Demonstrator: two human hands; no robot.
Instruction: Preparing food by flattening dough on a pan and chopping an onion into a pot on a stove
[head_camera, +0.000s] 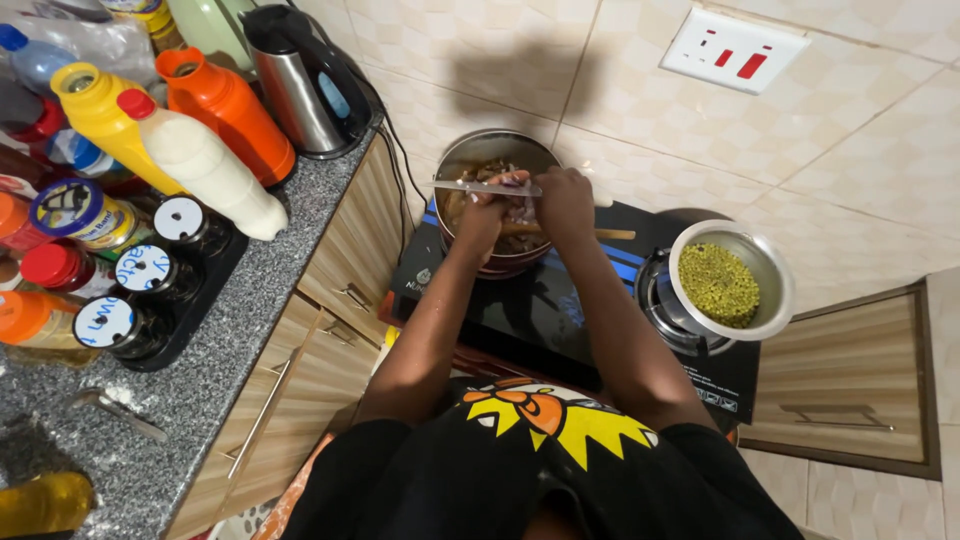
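Observation:
Both my hands are over a steel pot (462, 158) of brownish food that sits on a black tabletop stove (540, 310). My right hand (566, 203) grips a knife (470, 186), and its blade points left across the pot. My left hand (481, 217) is closed on a purple onion piece (512, 180) held against the blade. A wooden spoon handle (612, 234) sticks out of the pot to the right. On the right burner stands a steel bowl (765, 262) of small green grains (718, 284).
To the left, a grey granite counter (190, 400) carries yellow, white and orange bottles (215, 105), a steel kettle (300, 85) and a black tray of lidded jars (150, 275). Wooden drawers (320, 330) lie below it. A wall socket (733, 47) is on the tiles.

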